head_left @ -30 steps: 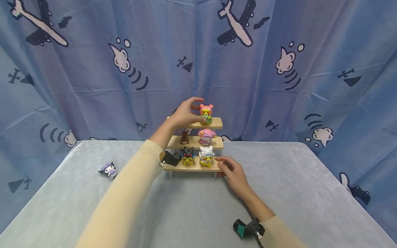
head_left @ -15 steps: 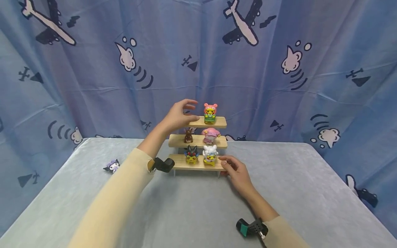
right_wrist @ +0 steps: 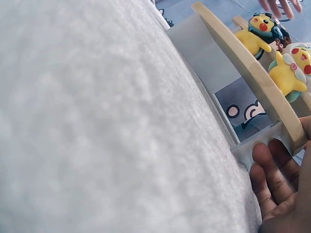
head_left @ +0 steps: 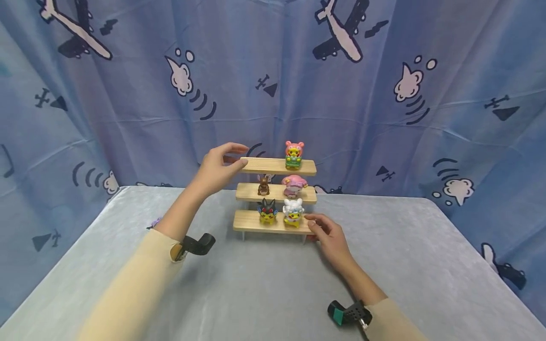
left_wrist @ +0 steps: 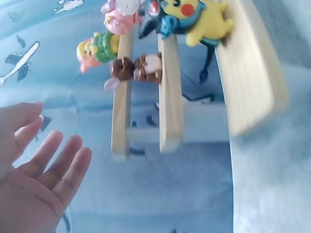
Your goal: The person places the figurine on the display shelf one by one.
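Note:
A three-tier wooden display shelf holds several small figurines. On the top tier stands a figurine in a pink hood and green outfit. The middle tier bears a brown figurine and a pink-hatted one; below them are a dark-hooded yellow figurine and a white-hooded one. My left hand is beside the top tier's left end, its fingers relaxed and apart from the wood in the left wrist view. With my right hand I grip the bottom tier's right end, fingers curled beneath by the clear support.
A small purple figurine lies on the grey-covered table at left, mostly hidden behind my left forearm. Behind the table hangs a blue curtain printed with airplanes.
My left hand has drawn leftward from the pink-hooded figurine, which stays standing on the top tier. My right hand keeps its grip on the shelf. The head view has shifted slightly.

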The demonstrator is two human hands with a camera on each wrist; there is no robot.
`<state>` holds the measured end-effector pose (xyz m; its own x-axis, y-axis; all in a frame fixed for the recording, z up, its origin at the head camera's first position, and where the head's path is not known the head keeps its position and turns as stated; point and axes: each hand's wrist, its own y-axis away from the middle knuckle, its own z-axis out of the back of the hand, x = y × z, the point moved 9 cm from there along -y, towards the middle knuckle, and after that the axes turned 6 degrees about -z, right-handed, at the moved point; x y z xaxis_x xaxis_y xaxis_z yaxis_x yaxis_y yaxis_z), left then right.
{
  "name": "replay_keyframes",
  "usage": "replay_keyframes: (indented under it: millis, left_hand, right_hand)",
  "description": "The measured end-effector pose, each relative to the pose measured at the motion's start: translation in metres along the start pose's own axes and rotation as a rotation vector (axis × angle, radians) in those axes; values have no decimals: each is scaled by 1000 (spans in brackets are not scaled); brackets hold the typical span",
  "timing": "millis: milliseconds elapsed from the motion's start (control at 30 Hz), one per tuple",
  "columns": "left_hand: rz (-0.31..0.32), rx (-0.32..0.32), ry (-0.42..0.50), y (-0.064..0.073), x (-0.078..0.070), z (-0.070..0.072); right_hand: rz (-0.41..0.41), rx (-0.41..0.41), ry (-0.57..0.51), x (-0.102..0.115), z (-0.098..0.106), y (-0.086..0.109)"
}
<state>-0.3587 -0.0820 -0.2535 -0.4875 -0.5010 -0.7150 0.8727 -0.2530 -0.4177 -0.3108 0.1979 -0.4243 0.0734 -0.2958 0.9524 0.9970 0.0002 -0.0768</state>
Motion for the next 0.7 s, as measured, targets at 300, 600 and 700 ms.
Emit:
replay_keyframes:
  millis: [300,600,700]
  left_hand:
    - [20,-92,-26,43,23,53]
    - [114,-82,-80,88,49,82]
    - [127,-107,-122,107,61,97]
  right_hand:
    - [-5,1,15,-1,1,-1]
    - [-3,5,36,-2,2,-2]
    - [-8,10,39,-2,0,-2]
